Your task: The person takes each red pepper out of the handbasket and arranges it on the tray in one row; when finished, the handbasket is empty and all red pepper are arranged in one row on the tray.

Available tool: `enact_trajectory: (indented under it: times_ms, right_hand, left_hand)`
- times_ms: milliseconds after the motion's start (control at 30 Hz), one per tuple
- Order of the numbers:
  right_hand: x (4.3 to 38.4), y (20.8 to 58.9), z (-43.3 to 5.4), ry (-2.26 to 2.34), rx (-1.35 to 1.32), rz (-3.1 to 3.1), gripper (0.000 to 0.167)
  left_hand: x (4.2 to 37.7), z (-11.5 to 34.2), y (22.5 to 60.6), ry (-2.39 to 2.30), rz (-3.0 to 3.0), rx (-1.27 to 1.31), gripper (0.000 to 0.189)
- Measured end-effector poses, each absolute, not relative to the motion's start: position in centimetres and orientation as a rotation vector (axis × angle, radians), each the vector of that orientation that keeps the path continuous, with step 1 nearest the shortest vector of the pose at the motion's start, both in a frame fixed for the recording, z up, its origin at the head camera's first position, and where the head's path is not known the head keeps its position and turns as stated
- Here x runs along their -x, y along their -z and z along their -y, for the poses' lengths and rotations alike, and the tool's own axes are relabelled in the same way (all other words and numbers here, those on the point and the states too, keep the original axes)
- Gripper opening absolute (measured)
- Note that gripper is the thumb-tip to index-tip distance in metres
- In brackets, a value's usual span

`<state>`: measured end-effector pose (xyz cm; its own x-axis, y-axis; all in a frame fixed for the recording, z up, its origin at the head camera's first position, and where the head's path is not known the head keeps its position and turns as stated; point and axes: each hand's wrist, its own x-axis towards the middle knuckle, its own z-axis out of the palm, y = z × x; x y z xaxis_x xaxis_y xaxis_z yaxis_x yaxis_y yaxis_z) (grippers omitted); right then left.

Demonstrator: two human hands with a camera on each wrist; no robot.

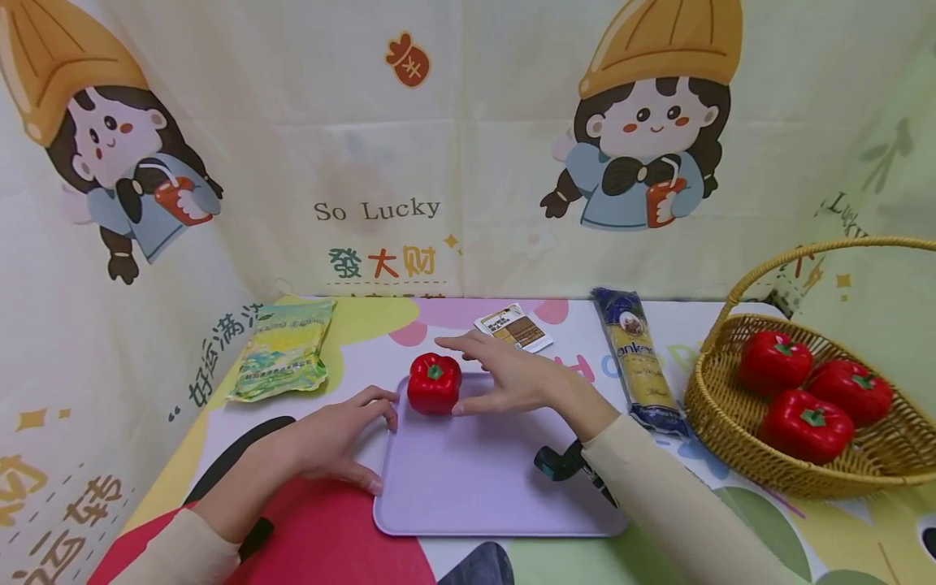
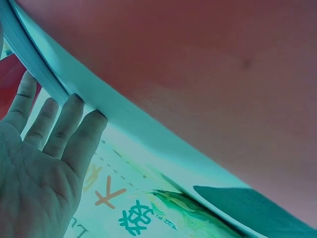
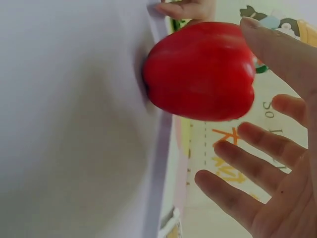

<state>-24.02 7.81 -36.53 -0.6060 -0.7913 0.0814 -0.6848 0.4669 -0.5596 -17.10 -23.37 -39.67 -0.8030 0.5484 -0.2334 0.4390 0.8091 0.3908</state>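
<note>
A red bell pepper with a green stem stands upright at the far left corner of a lilac tray. My right hand is beside the pepper on its right, thumb and fingers spread apart. In the right wrist view the fingers are extended near the pepper and not wrapped round it; whether the thumb touches it, I cannot tell. At the tray's left edge is my left hand, its fingers loosely bent. The left wrist view shows its fingertips at the tray's rim.
On the right, a wicker basket with a tall handle holds three red bell peppers. A blue and yellow pasta packet lies between basket and tray. Behind the tray is a small white-brown packet; a green-yellow bag lies back left.
</note>
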Motion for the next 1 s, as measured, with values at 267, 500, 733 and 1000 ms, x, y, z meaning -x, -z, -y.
enact_trajectory:
  times_ms: [267, 500, 733, 1000]
  right_hand:
    - [23.7, 35.1, -9.6, 0.717, 1.269, -2.619, 0.088]
    - [23.4, 34.6, -11.9, 0.667, 1.272, -2.651, 0.084]
    - [23.2, 34.2, -14.3, 0.761, 1.351, -2.662, 0.077]
    - [22.7, 33.6, -17.2, 0.723, 1.337, -2.756, 0.07]
  left_hand:
    - [17.3, 23.2, 39.4, -0.443, -2.658, -0.729, 0.072]
    - [17.2, 23.2, 39.5, -0.455, -2.65, -0.733, 0.072]
    - [17.1, 23.2, 39.6, -0.459, -2.648, -0.739, 0.071]
    - [17.1, 23.1, 39.3, -0.459, -2.643, -0.73, 0.071]
